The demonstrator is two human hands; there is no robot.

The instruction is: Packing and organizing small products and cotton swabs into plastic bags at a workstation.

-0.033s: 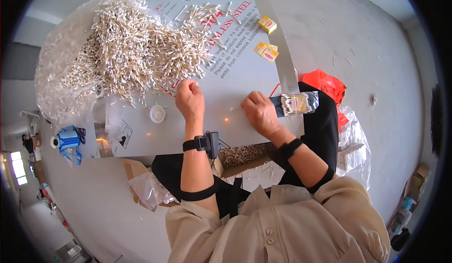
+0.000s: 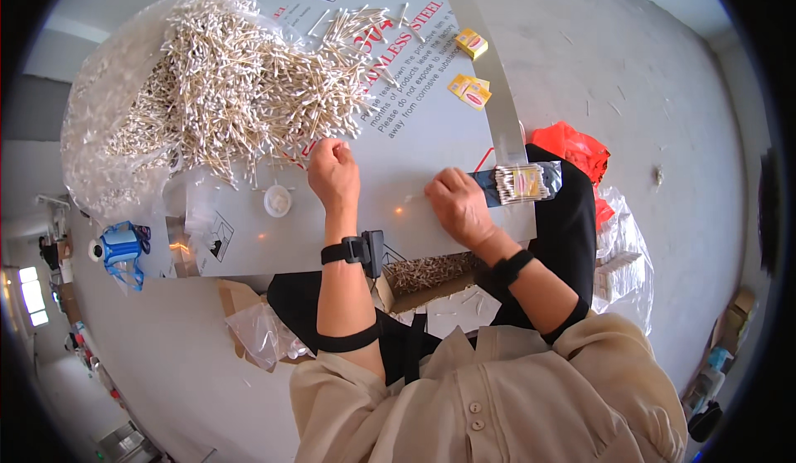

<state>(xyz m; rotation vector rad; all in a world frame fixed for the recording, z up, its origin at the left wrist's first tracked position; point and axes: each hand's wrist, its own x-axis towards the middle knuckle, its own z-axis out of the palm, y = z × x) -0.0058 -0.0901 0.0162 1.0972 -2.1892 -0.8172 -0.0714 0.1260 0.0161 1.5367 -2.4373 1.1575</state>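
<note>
A large heap of cotton swabs (image 2: 240,90) spills from a clear plastic bag onto the metal-sheet table (image 2: 365,206). My left hand (image 2: 334,179) is closed at the heap's near right edge, thumb and fingers pressed together; anything in them is hidden. My right hand (image 2: 463,208) has its fingers curled closed over the table's near right part, and I cannot make out what they hold, if anything. Just right of it, a pack of cotton swabs (image 2: 507,184) with a yellow label lies on a dark strip at the table edge. Left of my left hand is a small round white dish (image 2: 278,201).
Yellow cards (image 2: 470,92) and a small yellow box (image 2: 471,43) lie near the right edge. A blue strapped device (image 2: 122,246) sits at the left corner. Below the near edge, an open carton (image 2: 431,276) holds swabs. A red bag (image 2: 572,150) is beyond my knee.
My right hand has shifted slightly toward me, uncovering more of the dark strip beside the swab pack. My left hand is almost still.
</note>
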